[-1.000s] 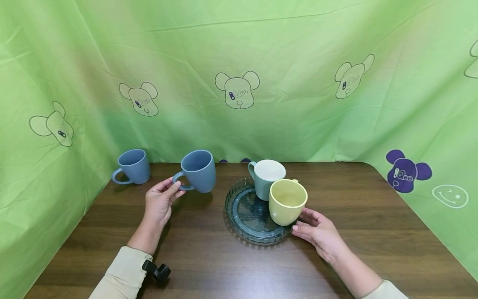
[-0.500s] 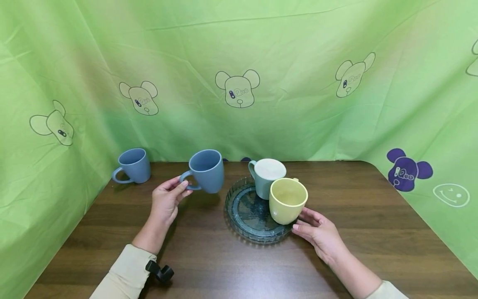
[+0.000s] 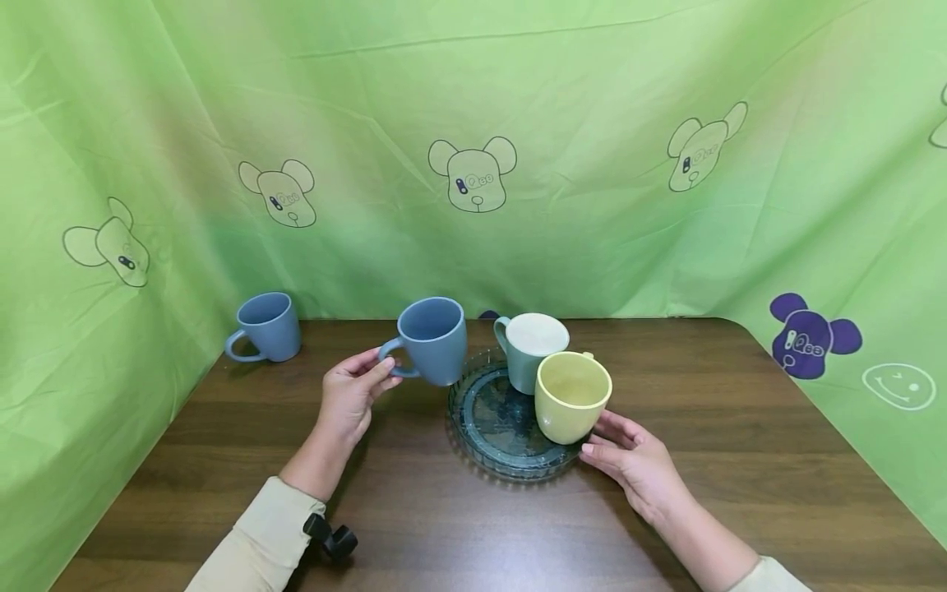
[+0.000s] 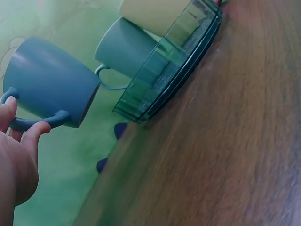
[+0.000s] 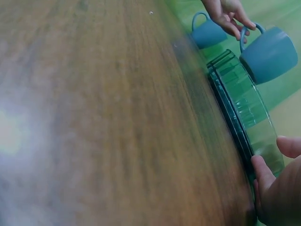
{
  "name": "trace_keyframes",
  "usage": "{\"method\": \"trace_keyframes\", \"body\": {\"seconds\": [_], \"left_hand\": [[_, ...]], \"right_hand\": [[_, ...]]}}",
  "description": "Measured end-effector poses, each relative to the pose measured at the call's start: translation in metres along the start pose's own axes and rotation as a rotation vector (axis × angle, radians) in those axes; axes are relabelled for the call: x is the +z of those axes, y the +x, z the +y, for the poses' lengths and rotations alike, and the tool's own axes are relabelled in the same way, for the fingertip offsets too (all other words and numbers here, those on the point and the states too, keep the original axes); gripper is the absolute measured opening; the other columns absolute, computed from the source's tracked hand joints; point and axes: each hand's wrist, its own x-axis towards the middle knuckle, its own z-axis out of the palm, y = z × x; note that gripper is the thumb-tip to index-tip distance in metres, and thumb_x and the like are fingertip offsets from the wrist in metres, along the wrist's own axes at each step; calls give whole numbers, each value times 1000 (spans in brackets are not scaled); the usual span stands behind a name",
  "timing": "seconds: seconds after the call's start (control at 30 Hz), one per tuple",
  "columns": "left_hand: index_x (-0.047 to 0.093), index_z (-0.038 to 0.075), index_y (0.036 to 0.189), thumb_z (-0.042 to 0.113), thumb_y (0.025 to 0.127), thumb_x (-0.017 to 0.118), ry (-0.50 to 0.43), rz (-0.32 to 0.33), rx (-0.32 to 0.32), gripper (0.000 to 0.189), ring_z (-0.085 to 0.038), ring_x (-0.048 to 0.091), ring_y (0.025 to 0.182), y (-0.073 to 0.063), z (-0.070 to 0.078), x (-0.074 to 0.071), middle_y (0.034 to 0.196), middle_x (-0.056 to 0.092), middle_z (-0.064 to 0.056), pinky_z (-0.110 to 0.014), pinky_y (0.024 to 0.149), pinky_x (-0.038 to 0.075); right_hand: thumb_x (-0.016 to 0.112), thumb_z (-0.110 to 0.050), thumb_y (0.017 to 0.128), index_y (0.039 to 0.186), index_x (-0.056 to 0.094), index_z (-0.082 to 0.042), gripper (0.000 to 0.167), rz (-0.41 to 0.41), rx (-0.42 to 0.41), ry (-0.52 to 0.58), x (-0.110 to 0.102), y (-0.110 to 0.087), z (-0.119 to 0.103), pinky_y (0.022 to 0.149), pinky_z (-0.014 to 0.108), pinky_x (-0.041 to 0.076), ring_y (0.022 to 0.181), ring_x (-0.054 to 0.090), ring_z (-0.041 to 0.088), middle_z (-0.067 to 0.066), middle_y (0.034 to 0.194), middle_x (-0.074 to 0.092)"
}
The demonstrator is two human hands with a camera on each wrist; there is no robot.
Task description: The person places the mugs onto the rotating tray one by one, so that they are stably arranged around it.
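Note:
My left hand (image 3: pixel 351 399) pinches the handle of a blue mug (image 3: pixel 434 345), held upright above the table at the left rim of a round teal glass tray (image 3: pixel 484 423). In the left wrist view, fingers and thumb close on that handle (image 4: pixel 59 118). On the tray stand a light teal mug (image 3: pixel 524 370) with a white inside and, in front of it, a yellow mug (image 3: pixel 562 418). My right hand (image 3: pixel 639 469) touches the tray's right side beside the yellow mug; the right wrist view shows its fingers (image 5: pixel 263 174) against the outer wall.
A second blue mug (image 3: pixel 272 333) stands upright at the table's back left, its handle to the left. Green cloth (image 3: pixel 473 263) printed with bear heads hangs behind and along both sides of the wooden table (image 3: pixel 459 534). A black clip (image 3: pixel 330 538) sits on my left sleeve.
My left hand has carried the blue mug to the right, from beside the tray to its left rim. My right hand, the tray and the other mugs have stayed put.

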Motion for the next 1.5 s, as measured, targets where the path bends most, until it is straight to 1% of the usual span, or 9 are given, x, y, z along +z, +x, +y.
{"method": "trace_keyframes", "body": {"seconds": [0.27,0.4,0.5,0.63,0.87,1.0,1.37,1.43,1.5], "left_hand": [[76,12,81,-20,86,59,15,-5,-27,37,-16,71,73,-3,-9,10,79,69,-7,-29,67,61],[76,9,81,-17,83,66,10,-11,-35,28,-16,70,72,-3,-13,15,81,68,-9,-29,68,61],[75,9,82,-15,80,71,16,-4,-48,23,-16,70,70,-4,-17,18,82,66,-10,-29,67,62],[75,7,82,-17,80,70,34,20,-75,24,-15,68,68,-5,-21,25,82,65,-9,-29,67,62],[73,-5,92,-18,80,69,88,80,-117,17,-14,68,69,-11,-29,37,83,65,-9,-31,69,62],[70,-11,100,-16,79,71,111,103,-129,21,-15,69,70,-16,-35,42,85,68,-11,-31,68,62],[65,-19,104,-15,77,74,135,127,-109,29,-16,69,67,-23,-55,47,82,69,-12,-31,66,62],[66,-19,102,-15,76,76,181,112,-93,29,-16,69,67,-24,-59,47,81,69,-11,-31,66,62],[69,-16,98,-11,74,79,275,98,-55,27,-13,67,70,-24,-62,46,80,70,-10,-27,66,61]], "right_hand": [[64,16,82,142,29,13,71,-2,-7,14,0,0,1,88,33,57,98,61,13,4,113,58],[65,16,81,143,28,14,71,2,-6,11,0,-1,1,88,32,57,98,62,13,5,113,58],[64,16,81,144,27,14,73,3,0,8,0,-1,1,89,33,57,98,61,13,7,115,57],[64,16,82,144,25,15,74,-3,-2,1,-1,-1,2,89,33,56,99,61,14,8,116,56],[64,16,81,143,27,14,72,-2,-13,4,-1,0,1,89,33,57,99,61,14,7,114,57],[65,16,81,142,28,14,72,0,-11,7,0,1,1,89,33,57,99,61,14,5,113,58],[65,16,81,142,28,13,72,-2,1,6,1,0,2,89,33,57,98,61,13,5,113,58],[65,17,81,143,27,13,72,-1,2,0,1,0,1,89,33,57,98,61,13,6,114,57],[65,17,81,143,26,13,73,-2,4,-4,2,-1,1,89,33,57,97,61,13,7,115,56]]}}
